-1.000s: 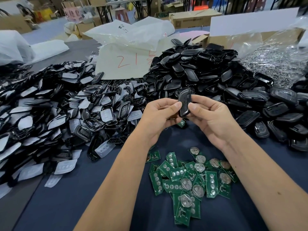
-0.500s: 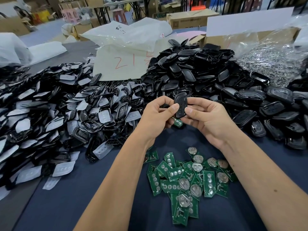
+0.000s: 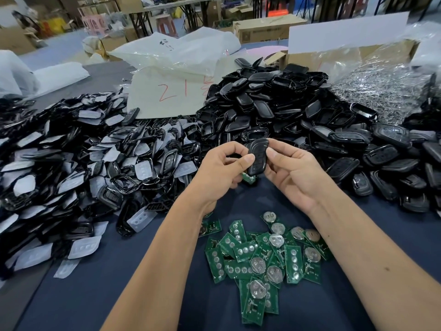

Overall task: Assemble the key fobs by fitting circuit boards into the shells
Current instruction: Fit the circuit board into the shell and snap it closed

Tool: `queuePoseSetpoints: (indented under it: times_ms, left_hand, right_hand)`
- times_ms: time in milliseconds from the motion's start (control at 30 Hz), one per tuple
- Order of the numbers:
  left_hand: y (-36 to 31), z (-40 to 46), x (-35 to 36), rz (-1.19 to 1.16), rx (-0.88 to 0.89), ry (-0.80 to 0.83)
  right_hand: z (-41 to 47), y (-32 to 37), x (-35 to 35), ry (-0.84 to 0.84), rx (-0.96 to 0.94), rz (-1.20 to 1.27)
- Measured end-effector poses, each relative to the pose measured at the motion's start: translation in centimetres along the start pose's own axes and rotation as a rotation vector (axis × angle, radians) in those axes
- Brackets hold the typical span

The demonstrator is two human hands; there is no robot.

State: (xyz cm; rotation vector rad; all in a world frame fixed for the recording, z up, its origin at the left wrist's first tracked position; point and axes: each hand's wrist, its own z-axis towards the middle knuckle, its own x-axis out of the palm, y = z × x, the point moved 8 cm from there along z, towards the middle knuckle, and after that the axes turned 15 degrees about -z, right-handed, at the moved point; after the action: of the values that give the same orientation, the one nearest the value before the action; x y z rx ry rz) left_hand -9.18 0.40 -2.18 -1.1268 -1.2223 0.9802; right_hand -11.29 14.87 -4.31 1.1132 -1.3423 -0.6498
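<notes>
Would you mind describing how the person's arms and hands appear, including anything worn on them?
Both forearms are bare as far as the frame shows: no sleeves, gloves, watch, bracelets or rings are visible on the left hand or the right hand. The fingernails that show are short. The right forearm carries a small dark mole.

Both forearms extended forward and converging, left hand (image 3: 220, 169) thumb and fingers pinching the key fob (image 3: 257, 156), right hand (image 3: 292, 172) pinching its opposite edge, fingers curled

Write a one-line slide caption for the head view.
Both hands, left and right, pinch a black key fob shell above loose green circuit boards.
</notes>
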Motion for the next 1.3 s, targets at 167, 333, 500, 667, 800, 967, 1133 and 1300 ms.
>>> queuePoseSetpoints:
  times_ms: [167, 333, 500, 667, 800, 967, 1133, 1300]
  left_hand:
    - [-0.1, 0.1, 0.1, -0.029, 0.031, 0.009]
    - [-0.3, 0.1, -0.2, 0.005, 0.056, -0.04]
    - [-0.5, 0.1, 0.2, -0.017, 0.064, 0.011]
    - [-1.1, 0.0, 0.9, -0.043, 0.098, 0.034]
    - [-1.5, 0.1, 0.7, -0.047, 0.114, 0.009]
    - [-1.6, 0.1, 0.7, -0.061, 0.128, -0.01]
    - [-3.1, -0.4, 0.5, 0.398, 0.329, -0.147]
    - [-4.4, -1.6, 2.5, 0.764, 0.48, -0.099]
  right_hand:
    - [-0.1, 0.3, 0.5, 0.031, -0.016, 0.026]
    - [-0.3, 0.1, 0.3, -0.048, -0.035, -0.121]
    - [-0.7, 0.6, 0.7, -0.001, -0.072, -0.102]
    - [-0.7, 1.1, 1.1, 0.052, -0.111, 0.0]
    - [-0.5, 1.1, 0.8, 0.01, -0.136, -0.021]
    - [-0.4, 1.3, 0.4, -0.035, -0.156, -0.053]
    - [-0.8, 1.5, 0.1, -0.152, -0.256, -0.264]
    - [-1.0, 1.4, 0.8, -0.141, -0.294, -0.323]
